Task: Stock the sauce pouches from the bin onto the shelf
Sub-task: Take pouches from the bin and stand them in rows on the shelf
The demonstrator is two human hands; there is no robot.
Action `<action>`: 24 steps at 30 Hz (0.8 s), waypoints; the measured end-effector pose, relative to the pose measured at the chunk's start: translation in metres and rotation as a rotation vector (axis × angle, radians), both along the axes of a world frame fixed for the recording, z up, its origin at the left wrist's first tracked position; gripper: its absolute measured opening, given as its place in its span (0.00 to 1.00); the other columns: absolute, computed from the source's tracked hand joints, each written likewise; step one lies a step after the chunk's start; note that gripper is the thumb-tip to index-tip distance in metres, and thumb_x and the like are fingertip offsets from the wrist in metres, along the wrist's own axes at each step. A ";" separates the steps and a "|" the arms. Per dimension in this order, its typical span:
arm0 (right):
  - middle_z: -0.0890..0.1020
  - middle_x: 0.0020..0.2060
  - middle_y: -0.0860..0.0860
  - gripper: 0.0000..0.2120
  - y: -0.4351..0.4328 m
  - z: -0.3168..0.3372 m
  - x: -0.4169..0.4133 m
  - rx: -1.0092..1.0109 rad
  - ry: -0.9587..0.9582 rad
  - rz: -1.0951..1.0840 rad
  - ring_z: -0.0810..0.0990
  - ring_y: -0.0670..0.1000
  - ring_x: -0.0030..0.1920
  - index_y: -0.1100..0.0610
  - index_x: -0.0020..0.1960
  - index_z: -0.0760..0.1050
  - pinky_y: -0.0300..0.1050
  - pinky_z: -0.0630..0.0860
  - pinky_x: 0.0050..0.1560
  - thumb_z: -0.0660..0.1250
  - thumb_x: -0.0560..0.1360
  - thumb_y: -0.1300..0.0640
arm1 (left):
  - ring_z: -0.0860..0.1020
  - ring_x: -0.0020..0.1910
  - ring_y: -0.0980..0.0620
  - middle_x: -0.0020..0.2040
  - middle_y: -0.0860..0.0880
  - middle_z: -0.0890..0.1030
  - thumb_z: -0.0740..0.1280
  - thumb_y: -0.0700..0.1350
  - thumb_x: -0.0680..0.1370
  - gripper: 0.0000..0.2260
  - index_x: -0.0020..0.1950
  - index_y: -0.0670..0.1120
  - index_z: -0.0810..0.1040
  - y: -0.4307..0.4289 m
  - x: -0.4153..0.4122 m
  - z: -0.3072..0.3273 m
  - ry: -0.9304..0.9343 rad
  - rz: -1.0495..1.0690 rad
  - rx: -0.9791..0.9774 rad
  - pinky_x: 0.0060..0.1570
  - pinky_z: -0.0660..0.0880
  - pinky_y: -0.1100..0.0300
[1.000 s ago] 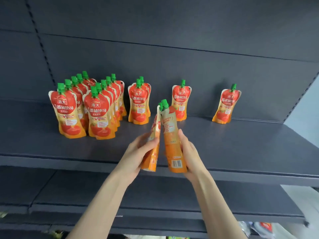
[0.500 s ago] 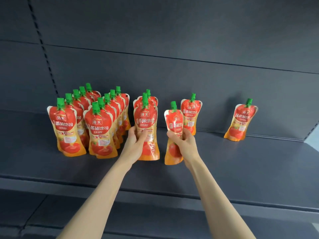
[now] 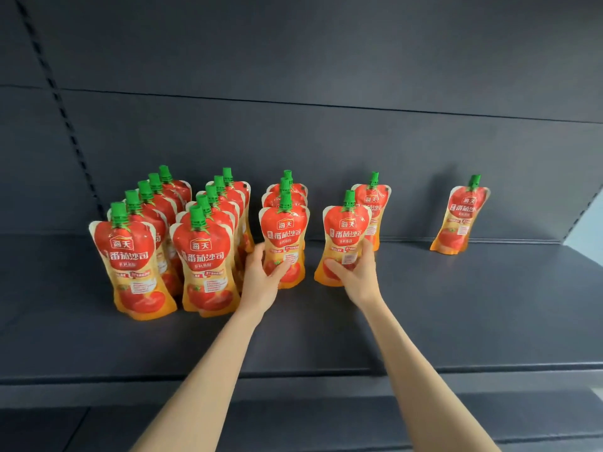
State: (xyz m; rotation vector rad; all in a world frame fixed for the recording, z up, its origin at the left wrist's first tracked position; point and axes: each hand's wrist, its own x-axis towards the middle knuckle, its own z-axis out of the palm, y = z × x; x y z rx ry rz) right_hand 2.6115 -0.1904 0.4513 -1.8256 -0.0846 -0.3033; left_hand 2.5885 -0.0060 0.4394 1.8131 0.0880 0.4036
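1. The left hand point(image 3: 261, 282) curls its fingers and thumb round the low part of the left pouch point(image 3: 284, 236). This pouch stands up straight, just in front of the short row point(image 3: 298, 196) behind the hand.
2. The right hand point(image 3: 357, 278) grips the low part of the right pouch point(image 3: 346, 233). It leans a little, and the back pouch point(image 3: 375, 197) stands just behind it.
3. Press each bottom flat on the shelf point(image 3: 456, 305) before you let go. I cannot tell if they sit flat yet.
4. Stand the right pouch up straight first, or I think it may tip over.
5. Let go slowly and open the fingers out to the sides, so nothing wobbles.
6. Keep the left hand off the full rows point(image 3: 202, 256) right beside it. A bump could knock them down.
7. The bin is not in sight.
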 end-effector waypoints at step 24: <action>0.75 0.55 0.43 0.30 -0.002 -0.011 -0.005 -0.006 -0.004 -0.061 0.75 0.43 0.53 0.53 0.69 0.63 0.37 0.72 0.52 0.73 0.71 0.54 | 0.70 0.65 0.47 0.65 0.44 0.73 0.67 0.47 0.76 0.21 0.67 0.44 0.68 -0.005 -0.002 0.004 -0.067 0.162 0.099 0.62 0.68 0.56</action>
